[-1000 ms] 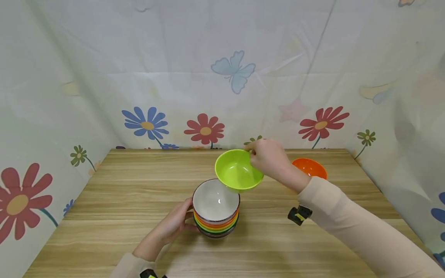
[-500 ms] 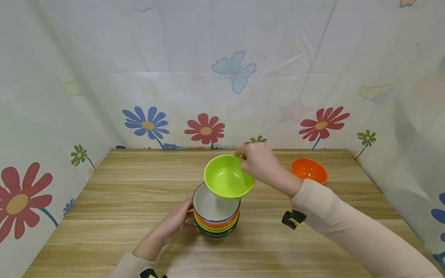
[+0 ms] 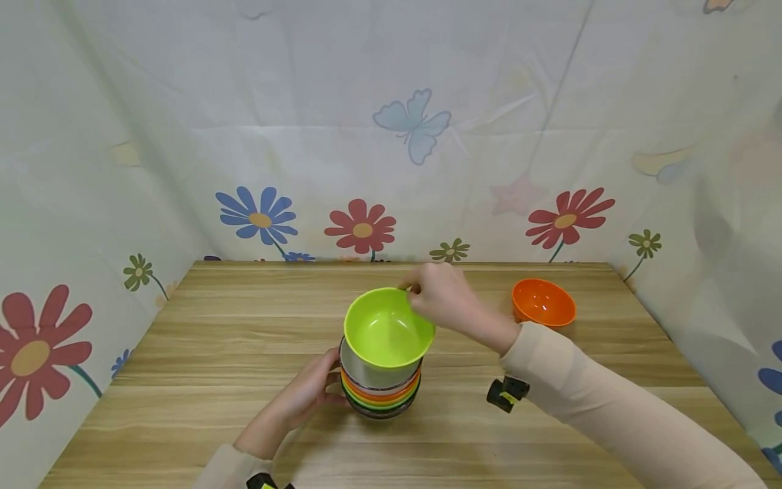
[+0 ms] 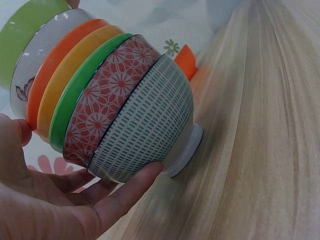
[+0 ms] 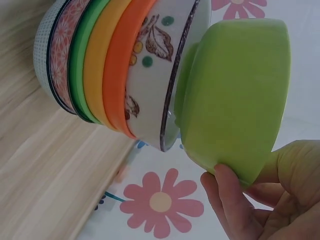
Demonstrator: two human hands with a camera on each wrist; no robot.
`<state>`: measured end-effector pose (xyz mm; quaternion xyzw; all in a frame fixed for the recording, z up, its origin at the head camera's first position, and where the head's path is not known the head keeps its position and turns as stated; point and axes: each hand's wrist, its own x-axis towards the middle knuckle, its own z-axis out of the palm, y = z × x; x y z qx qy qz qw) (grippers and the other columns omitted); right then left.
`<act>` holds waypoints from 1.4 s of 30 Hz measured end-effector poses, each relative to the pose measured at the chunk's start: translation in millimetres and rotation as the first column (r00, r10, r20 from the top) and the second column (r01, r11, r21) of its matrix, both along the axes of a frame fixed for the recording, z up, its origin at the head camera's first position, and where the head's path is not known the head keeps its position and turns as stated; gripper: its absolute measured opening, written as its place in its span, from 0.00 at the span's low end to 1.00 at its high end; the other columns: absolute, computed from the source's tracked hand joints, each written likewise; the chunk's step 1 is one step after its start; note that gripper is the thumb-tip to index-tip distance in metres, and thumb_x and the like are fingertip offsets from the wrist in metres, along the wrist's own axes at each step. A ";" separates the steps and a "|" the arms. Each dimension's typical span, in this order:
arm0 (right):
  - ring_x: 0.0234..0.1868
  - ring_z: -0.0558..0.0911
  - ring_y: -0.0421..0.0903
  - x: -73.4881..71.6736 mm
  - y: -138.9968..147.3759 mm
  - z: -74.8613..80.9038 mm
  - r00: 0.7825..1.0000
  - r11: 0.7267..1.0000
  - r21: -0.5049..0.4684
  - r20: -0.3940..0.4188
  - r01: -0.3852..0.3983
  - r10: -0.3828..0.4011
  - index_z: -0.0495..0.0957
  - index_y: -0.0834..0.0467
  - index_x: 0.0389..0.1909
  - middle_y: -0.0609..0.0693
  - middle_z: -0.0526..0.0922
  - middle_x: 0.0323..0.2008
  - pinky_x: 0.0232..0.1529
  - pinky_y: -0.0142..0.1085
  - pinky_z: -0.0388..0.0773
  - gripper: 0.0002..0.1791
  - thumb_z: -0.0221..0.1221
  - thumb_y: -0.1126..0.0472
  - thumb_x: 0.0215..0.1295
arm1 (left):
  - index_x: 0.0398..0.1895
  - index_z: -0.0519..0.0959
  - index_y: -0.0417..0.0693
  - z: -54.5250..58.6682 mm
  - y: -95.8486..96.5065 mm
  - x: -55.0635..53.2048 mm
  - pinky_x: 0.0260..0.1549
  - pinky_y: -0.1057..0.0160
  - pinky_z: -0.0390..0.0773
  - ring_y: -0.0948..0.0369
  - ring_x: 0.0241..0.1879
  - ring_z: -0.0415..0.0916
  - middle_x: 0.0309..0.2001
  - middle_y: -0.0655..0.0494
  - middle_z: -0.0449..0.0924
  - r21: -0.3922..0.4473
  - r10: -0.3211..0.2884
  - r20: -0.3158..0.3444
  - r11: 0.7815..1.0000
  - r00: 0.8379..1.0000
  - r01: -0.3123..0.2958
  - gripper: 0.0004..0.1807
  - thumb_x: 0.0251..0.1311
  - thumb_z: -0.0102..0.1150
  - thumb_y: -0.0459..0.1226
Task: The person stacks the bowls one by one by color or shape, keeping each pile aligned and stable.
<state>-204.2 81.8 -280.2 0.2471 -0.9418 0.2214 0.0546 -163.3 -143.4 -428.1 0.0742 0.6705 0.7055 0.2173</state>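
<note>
My right hand (image 3: 444,297) pinches the rim of a lime-green bowl (image 3: 386,331), which is tilted over a stack of bowls (image 3: 381,395). In the right wrist view, the lime bowl's base reaches into the mouth of a white bowl (image 5: 150,75) with a leaf pattern, the stack's top one. Under that come an orange bowl (image 4: 62,55), a yellow bowl (image 4: 80,60), a green bowl (image 4: 92,70), a red flower-patterned bowl (image 4: 112,90) and a green-dashed bowl (image 4: 155,120). My left hand (image 3: 308,386) holds the stack's left side, thumb by the orange rim, fingers against the lower bowls.
A separate orange bowl (image 3: 544,303) stands toward the back right of the wooden table (image 3: 244,312). A flower-printed cloth (image 3: 293,136) hangs behind the table and along both sides.
My right hand has brought the lime-green bowl left and down, from beside the stack to over its top. My left hand and the stack stay in place.
</note>
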 end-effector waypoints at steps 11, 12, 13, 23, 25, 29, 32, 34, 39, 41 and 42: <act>0.20 0.73 0.39 2.4 -3.9 -8.5 0.999 1.000 -0.019 0.039 -0.003 0.003 0.85 0.58 0.35 0.50 0.85 0.29 0.17 0.26 0.67 0.14 0.54 0.70 0.51 | 0.59 0.65 0.37 2.2 -0.5 -0.2 0.40 0.50 0.79 0.53 0.51 0.71 0.55 0.41 0.66 -0.001 -0.018 -0.001 1.000 1.000 0.018 0.32 0.68 0.34 0.54; 0.20 0.73 0.39 2.8 -4.4 -8.9 0.999 1.000 -0.018 0.038 -0.002 0.002 0.85 0.58 0.35 0.50 0.85 0.29 0.17 0.26 0.67 0.14 0.54 0.70 0.51 | 0.59 0.65 0.36 2.3 -0.6 -0.2 0.39 0.50 0.79 0.53 0.51 0.70 0.55 0.41 0.66 -0.002 -0.019 -0.004 1.000 1.000 0.019 0.32 0.68 0.34 0.54; 0.20 0.73 0.38 3.3 -5.0 -9.4 0.999 1.000 -0.017 0.039 -0.001 0.001 0.85 0.58 0.35 0.50 0.84 0.29 0.17 0.26 0.67 0.14 0.54 0.70 0.51 | 0.59 0.65 0.36 2.3 -0.7 0.0 0.39 0.51 0.79 0.53 0.51 0.70 0.55 0.41 0.66 -0.004 -0.020 -0.006 1.000 1.000 0.020 0.32 0.68 0.34 0.54; 0.18 0.71 0.39 4.0 -7.5 -14.7 1.000 1.000 -0.016 0.029 0.006 -0.006 0.85 0.59 0.34 0.49 0.84 0.27 0.16 0.26 0.65 0.13 0.55 0.71 0.51 | 0.61 0.64 0.37 2.7 -0.8 0.4 0.39 0.50 0.80 0.52 0.53 0.70 0.58 0.41 0.65 0.012 -0.022 0.002 1.000 1.000 0.022 0.32 0.68 0.35 0.54; 0.19 0.72 0.39 3.9 -7.9 -15.9 1.000 1.000 -0.015 0.030 0.008 -0.008 0.85 0.59 0.34 0.49 0.83 0.26 0.16 0.26 0.66 0.13 0.55 0.71 0.51 | 0.61 0.64 0.37 2.5 -0.8 0.4 0.40 0.50 0.80 0.52 0.53 0.69 0.58 0.41 0.64 0.012 -0.022 0.002 1.000 1.000 0.022 0.32 0.68 0.35 0.54; 0.20 0.73 0.40 3.8 -9.2 -18.6 0.999 1.000 -0.012 0.040 0.024 -0.024 0.85 0.58 0.33 0.49 0.83 0.26 0.18 0.26 0.69 0.12 0.55 0.70 0.51 | 0.61 0.64 0.37 2.0 -0.9 0.2 0.40 0.51 0.79 0.52 0.53 0.69 0.58 0.41 0.64 0.011 -0.024 0.001 1.000 1.000 0.024 0.32 0.68 0.35 0.55; 0.21 0.74 0.40 3.8 -10.6 -20.6 0.998 0.999 -0.006 0.041 0.038 -0.037 0.85 0.58 0.33 0.48 0.83 0.26 0.19 0.26 0.70 0.12 0.56 0.69 0.51 | 0.61 0.64 0.38 1.6 -0.9 0.1 0.40 0.50 0.79 0.52 0.53 0.69 0.58 0.41 0.64 0.014 -0.025 0.003 1.000 1.000 0.025 0.33 0.67 0.36 0.55; 0.21 0.74 0.40 3.5 -11.2 -21.9 0.999 0.999 -0.002 0.033 0.040 -0.040 0.85 0.57 0.33 0.48 0.83 0.26 0.19 0.26 0.70 0.12 0.56 0.69 0.50 | 0.61 0.64 0.37 1.4 -0.9 0.1 0.40 0.50 0.79 0.52 0.53 0.69 0.59 0.41 0.64 0.019 -0.025 0.006 1.000 1.000 0.025 0.33 0.67 0.36 0.55; 0.21 0.73 0.39 2.3 -11.5 -24.8 0.999 0.999 -0.003 0.013 0.032 -0.032 0.86 0.57 0.32 0.47 0.83 0.25 0.18 0.27 0.68 0.13 0.56 0.70 0.49 | 0.62 0.63 0.38 1.3 -1.0 0.4 0.41 0.50 0.79 0.51 0.54 0.68 0.61 0.41 0.62 0.031 -0.025 0.009 0.999 1.000 0.024 0.34 0.66 0.37 0.57; 0.20 0.73 0.39 1.8 -11.6 -25.7 1.000 1.000 -0.006 0.009 0.028 -0.028 0.86 0.57 0.32 0.47 0.83 0.25 0.18 0.27 0.68 0.12 0.56 0.69 0.49 | 0.62 0.63 0.38 1.3 -1.3 0.5 0.41 0.49 0.79 0.51 0.55 0.67 0.62 0.41 0.61 0.030 -0.026 0.006 0.999 1.000 0.026 0.35 0.66 0.36 0.57; 0.20 0.73 0.39 1.6 -11.7 -26.1 1.000 1.000 -0.007 0.009 0.027 -0.027 0.86 0.57 0.32 0.47 0.84 0.25 0.18 0.27 0.67 0.12 0.56 0.69 0.49 | 0.63 0.63 0.38 1.4 -1.4 0.6 0.41 0.50 0.79 0.51 0.55 0.67 0.62 0.41 0.61 0.029 -0.028 0.004 0.999 1.000 0.027 0.35 0.66 0.36 0.58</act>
